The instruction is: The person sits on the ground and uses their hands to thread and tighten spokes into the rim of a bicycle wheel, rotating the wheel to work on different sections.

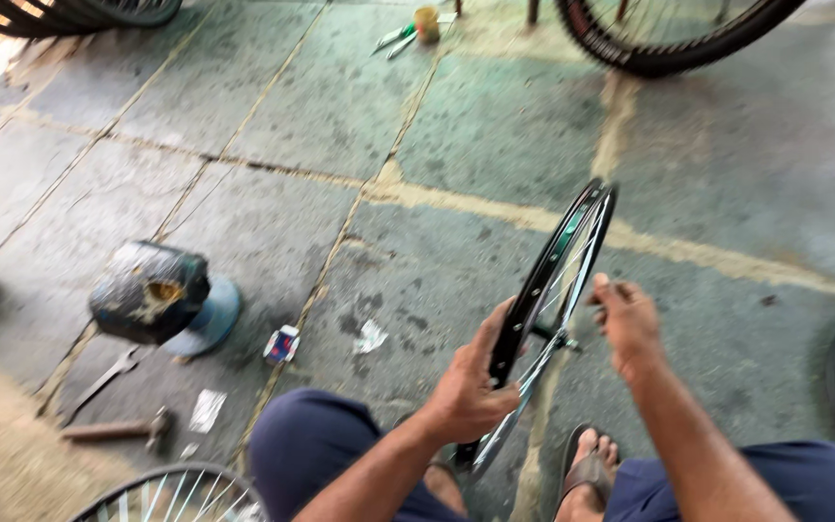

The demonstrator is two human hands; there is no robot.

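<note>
We hold a black spoked metal bicycle rim (558, 290) upright over the cracked concrete floor (437, 126), near its bottom edge. Our left hand (471, 387) wraps the rim; our right hand (627, 324) pinches a spoke. It looks light, stiff; we'd grasp the rim, since spokes seem bendable.

Motion blur softens the whole view. The left hand (471, 382) covers part of the rim (553, 290), and the rim's lower end is hidden behind the knee (326, 445). Four other wheels are cut off by the frame edges. Small items (408, 31) at top are unidentifiable.
</note>
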